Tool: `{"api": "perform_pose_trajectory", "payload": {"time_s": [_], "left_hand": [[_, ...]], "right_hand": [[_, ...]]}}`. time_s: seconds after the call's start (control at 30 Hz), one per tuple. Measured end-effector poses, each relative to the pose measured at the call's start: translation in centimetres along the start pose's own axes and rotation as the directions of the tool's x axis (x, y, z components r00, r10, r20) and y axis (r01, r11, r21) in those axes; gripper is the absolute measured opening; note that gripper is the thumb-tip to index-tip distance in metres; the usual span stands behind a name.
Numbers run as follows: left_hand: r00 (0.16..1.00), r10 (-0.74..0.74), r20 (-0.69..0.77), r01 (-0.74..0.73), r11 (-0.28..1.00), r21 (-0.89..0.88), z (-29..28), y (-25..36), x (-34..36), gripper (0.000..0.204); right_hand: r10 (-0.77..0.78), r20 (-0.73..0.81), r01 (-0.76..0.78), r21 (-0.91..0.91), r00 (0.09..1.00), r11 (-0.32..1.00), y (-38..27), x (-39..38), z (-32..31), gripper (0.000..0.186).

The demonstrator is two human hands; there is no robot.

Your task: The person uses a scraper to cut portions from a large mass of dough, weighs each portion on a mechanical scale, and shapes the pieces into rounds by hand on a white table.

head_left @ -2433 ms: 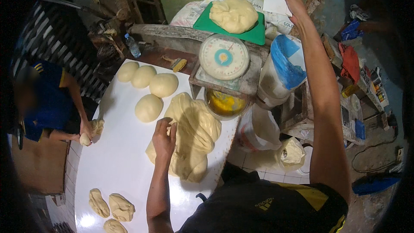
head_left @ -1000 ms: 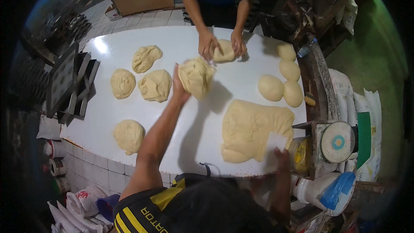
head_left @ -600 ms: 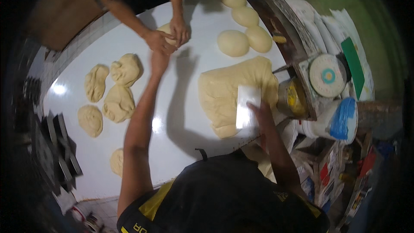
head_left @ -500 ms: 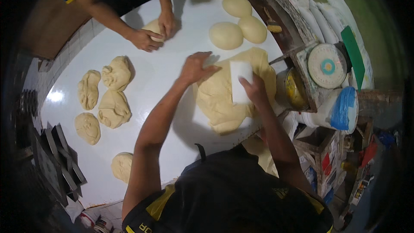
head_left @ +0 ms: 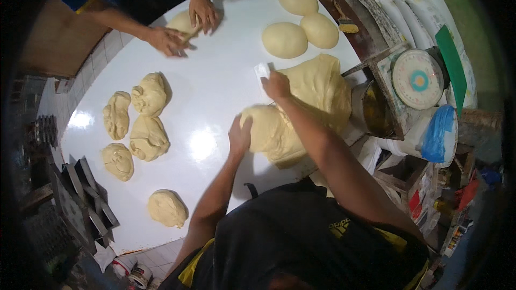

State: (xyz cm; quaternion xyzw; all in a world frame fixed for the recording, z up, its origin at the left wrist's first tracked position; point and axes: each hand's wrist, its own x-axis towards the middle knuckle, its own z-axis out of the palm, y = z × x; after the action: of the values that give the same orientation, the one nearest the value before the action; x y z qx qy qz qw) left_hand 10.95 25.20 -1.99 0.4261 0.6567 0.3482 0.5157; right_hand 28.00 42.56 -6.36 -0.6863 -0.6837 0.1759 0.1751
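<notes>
A large slab of pale dough (head_left: 318, 88) lies on the white table in front of me. Its left lobe (head_left: 264, 127) bulges out, and a crease runs between the two parts. My right hand (head_left: 277, 86) grips a white dough scraper (head_left: 262, 77), held at the upper left edge of the slab. Against the left side of the lobe rests my left hand (head_left: 240, 135), with thumb and fingers apart and nothing gripped. My right forearm crosses over the dough and hides part of it.
Smooth dough balls (head_left: 285, 40) sit beyond the slab; rough dough pieces (head_left: 149, 94) lie at left. Across the table (head_left: 209, 86), a co-worker's hands (head_left: 201, 12) press a dough ball (head_left: 181, 23). At right are a dial scale (head_left: 417, 79), a bowl (head_left: 376, 108) and a brush (head_left: 346, 23).
My right hand has moved left with the scraper, from atop the slab to its upper left edge. My left hand has come down toward me, to the lobe's side. The view has shifted slightly.
</notes>
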Motion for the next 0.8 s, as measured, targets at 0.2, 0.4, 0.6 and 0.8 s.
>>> {"api": "perform_pose_trajectory", "payload": {"time_s": [0.2, 0.4, 0.6, 0.8], "left_hand": [[0.973, 0.175, -0.152, -0.180, 0.984, -0.017, -6.9, -1.5, -3.0, 0.074], [0.944, 0.150, 0.295, -0.289, 0.808, 0.513, -0.9, 4.9, 3.1, 0.069], [0.989, -0.129, -0.074, 0.124, 0.990, -0.060, -3.3, -1.0, -5.1, 0.057], [0.999, 0.019, -0.034, -0.020, 0.999, -0.033, -7.5, -2.6, -6.1, 0.072]], "right_hand": [[0.166, 0.390, -0.380, 0.572, 0.906, 0.727, -0.3, -4.4, -11.1, 0.052], [0.134, 0.294, -0.080, -0.187, 0.946, 0.979, -2.7, -11.0, -5.7, 0.040], [0.028, 0.085, -0.032, 0.046, 0.996, 0.998, -0.5, -7.7, 0.0, 0.038], [0.326, 0.339, -0.451, 0.413, 0.883, 0.792, -1.5, -12.7, -8.0, 0.043]]}}
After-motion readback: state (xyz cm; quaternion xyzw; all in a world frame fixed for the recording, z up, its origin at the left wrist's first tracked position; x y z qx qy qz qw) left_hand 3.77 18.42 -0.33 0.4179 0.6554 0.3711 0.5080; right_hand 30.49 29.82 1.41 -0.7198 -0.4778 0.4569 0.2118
